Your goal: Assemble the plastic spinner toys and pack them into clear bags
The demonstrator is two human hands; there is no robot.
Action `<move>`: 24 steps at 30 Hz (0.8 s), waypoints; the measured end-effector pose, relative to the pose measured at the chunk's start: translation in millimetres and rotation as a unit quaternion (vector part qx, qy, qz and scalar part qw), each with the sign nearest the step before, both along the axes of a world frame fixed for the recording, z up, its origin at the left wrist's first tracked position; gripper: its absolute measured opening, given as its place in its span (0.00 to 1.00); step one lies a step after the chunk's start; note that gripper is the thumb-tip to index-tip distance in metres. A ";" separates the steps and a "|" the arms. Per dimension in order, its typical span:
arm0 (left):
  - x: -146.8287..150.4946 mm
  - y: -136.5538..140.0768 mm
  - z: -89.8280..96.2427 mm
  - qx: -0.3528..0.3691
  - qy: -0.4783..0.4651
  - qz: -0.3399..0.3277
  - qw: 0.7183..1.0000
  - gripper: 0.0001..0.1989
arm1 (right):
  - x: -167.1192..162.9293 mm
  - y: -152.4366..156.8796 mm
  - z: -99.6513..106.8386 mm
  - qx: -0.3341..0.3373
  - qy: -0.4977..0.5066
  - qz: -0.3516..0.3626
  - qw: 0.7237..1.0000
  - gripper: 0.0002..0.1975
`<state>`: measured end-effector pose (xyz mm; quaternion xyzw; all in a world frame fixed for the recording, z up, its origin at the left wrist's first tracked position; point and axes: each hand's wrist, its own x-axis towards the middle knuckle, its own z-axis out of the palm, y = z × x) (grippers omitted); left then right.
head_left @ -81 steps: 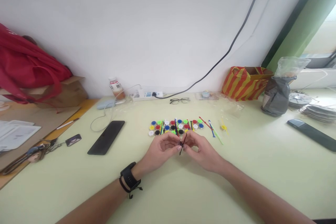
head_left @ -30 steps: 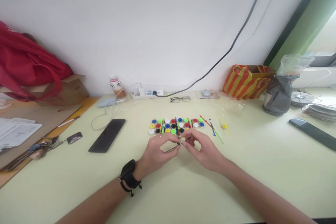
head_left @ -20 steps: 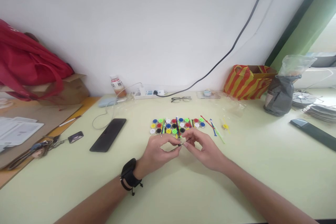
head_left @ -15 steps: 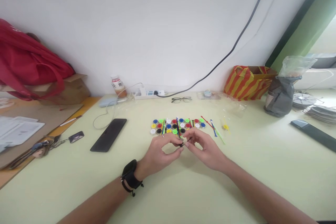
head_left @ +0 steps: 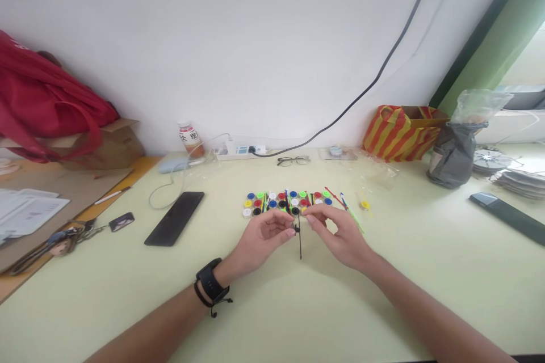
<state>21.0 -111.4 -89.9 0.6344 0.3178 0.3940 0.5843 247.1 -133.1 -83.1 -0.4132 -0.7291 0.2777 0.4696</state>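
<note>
While both hands are raised above the pale worktop (head_left: 272,317), the left hand (head_left: 261,238) pinches a small black piece (head_left: 297,229), thumb against fingers. One thin black stick (head_left: 300,247), joined or touching there, running up and down the view between the hands. Right hand (head_left: 343,232): fingertips at the stick's upper end; gripping or merely touching, cannot tell. Beyond: round pieces (head_left: 273,204), assorted colours, in rows; red stick (head_left: 333,194), to their right; glasses (head_left: 286,162), farther back. Left side: dark phone (head_left: 174,219), lying flat.
</note>
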 end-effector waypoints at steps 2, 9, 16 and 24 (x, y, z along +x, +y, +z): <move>0.0 0.3 0.6 -0.003 -0.003 0.007 1.000 0.13 | -0.8 -2.3 -0.1 0.003 0.009 0.010 1.000 0.15; 1.3 1.3 4.1 0.003 -0.016 0.037 0.999 0.14 | -6.1 -6.0 -5.6 -0.038 0.050 0.014 0.998 0.27; 1.7 1.8 2.8 0.004 -0.020 0.029 0.999 0.13 | -2.4 -0.9 0.8 -0.119 0.032 0.057 0.991 0.26; 0.9 1.1 0.1 0.016 -0.016 0.014 1.000 0.12 | -8.7 -4.6 4.9 -0.130 0.023 0.083 0.988 0.14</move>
